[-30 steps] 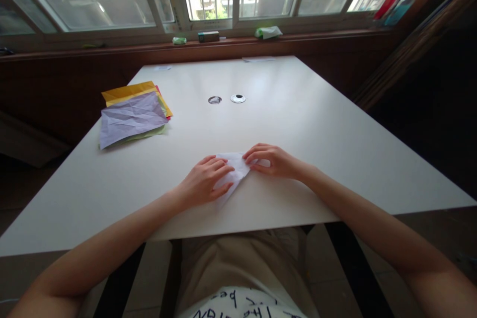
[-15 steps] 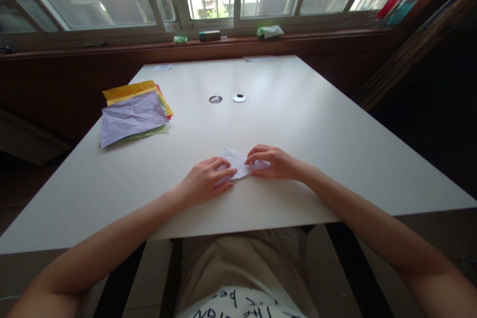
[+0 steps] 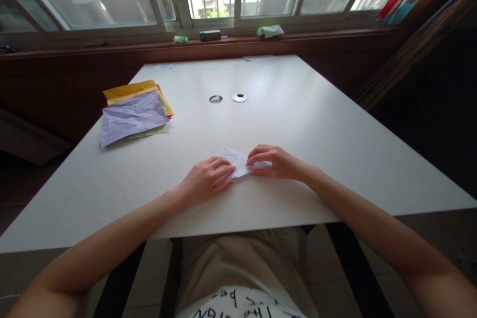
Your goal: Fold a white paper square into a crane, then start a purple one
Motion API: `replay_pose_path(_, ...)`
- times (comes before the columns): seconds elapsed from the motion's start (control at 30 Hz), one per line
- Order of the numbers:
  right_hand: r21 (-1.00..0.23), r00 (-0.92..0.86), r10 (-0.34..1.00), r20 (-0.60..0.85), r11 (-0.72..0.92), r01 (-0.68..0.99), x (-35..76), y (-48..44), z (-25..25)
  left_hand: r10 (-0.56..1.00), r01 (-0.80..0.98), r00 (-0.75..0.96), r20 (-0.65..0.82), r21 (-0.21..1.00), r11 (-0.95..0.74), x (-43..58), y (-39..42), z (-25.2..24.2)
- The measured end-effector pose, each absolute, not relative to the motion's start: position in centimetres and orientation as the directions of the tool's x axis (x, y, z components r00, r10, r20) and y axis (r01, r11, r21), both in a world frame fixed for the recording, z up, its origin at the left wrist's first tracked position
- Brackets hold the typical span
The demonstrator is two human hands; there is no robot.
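A small piece of folded pale paper [image 3: 239, 162] lies on the white table in front of me. My left hand [image 3: 208, 178] rests on its left part, with the fingers bent over it and the thumb along the near edge. At the other end, my right hand [image 3: 274, 161] has its fingers and thumb closed around the paper's right part. Both hands hide portions of the folds, so the exact shape cannot be made out.
On the left of the white table [image 3: 316, 129] lies a stack of crumpled coloured paper sheets [image 3: 134, 114], lavender on top. Two round metal-rimmed fittings [image 3: 239, 98] sit in the tabletop further back. Small items, including a dark box [image 3: 209, 35], line the window ledge.
The fingers of my left hand have shifted very slightly on the paper, and those of my right hand moved a touch to the right. All else stays put.
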State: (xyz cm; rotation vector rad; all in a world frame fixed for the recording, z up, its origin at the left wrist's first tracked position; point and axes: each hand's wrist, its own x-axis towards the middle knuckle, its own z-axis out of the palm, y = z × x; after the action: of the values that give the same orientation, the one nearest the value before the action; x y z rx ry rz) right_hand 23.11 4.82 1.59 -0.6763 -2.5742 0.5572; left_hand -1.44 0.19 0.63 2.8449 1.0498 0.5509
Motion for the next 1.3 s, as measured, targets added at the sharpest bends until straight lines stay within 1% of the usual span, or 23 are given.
replay_pose_path(0.17,-0.473,-0.789,0.507,0.348,0.821,0.318,23.0,4.8,1.5,0.640,0.617,0.704,0.308,0.181,-0.766,-1.5,0.2,0.5)
replay_pose_path(0.3,-0.426,-0.756,0.489,0.434,0.852,0.306,22.7,4.7,1.2,0.643,0.615,0.700,0.310,0.196,-0.764,-1.5,0.2,0.6)
replay_pose_path(0.43,-0.328,-0.717,0.457,0.527,0.887,0.324,22.3,4.4,1.3,0.660,0.625,0.686,0.308,0.214,-0.750,-1.4,0.0,0.7)
replay_pose_path(0.53,-0.224,-0.712,0.410,0.570,0.911,0.345,21.9,4.0,1.4,0.670,0.639,0.674,0.310,0.211,-0.740,-1.3,-0.1,0.7)
replay_pose_path(0.67,-0.049,-0.727,0.333,0.600,0.923,0.381,21.3,3.2,1.3,0.689,0.669,0.653,0.315,0.188,-0.719,-1.1,-0.3,0.6)
replay_pose_path(0.77,0.042,-0.740,0.310,0.597,0.909,0.415,20.8,2.4,1.4,0.719,0.706,0.622,0.310,0.177,-0.686,-0.9,-0.4,0.6)
replay_pose_path(0.9,0.104,-0.730,0.298,0.615,0.887,0.450,20.3,1.7,1.5,0.771,0.762,0.568,0.289,0.169,-0.625,-0.7,-0.3,0.6)
replay_pose_path(1.0,0.114,-0.720,0.302,0.625,0.877,0.467,20.0,1.5,1.4,0.808,0.802,0.531,0.255,0.158,-0.576,-0.6,-0.1,0.6)
replay_pose_path(1.1,0.058,-0.677,0.332,0.657,0.873,0.484,19.9,1.6,1.3,0.841,0.831,0.503,0.201,0.154,-0.534,-0.6,0.3,0.6)
replay_pose_path(1.17,-0.050,-0.587,0.404,0.702,0.850,0.525,19.9,1.8,1.3,0.865,0.853,0.470,0.175,0.161,-0.496,-0.7,0.5,0.8)
replay_pose_path(1.2,-0.133,-0.509,0.465,0.724,0.818,0.559,19.8,2.0,1.4,0.880,0.867,0.446,0.165,0.165,-0.471,-0.8,0.6,1.0)
replay_pose_path(1.23,-0.246,-0.413,0.553,0.724,0.765,0.595,19.8,2.1,1.4,0.893,0.880,0.421,0.158,0.170,-0.444,-0.8,0.7,1.2)
replay_pose_path(1.27,-0.377,-0.295,0.638,0.711,0.701,0.605,19.7,2.4,1.4,0.908,0.894,0.391,0.151,0.173,-0.414,-0.9,0.9,1.4)
replay_pose_path(1.3,-0.521,-0.175,0.725,0.666,0.620,0.586,19.5,2.6,1.3,0.918,0.903,0.370,0.142,0.177,-0.391,-0.9,1.1,1.6)
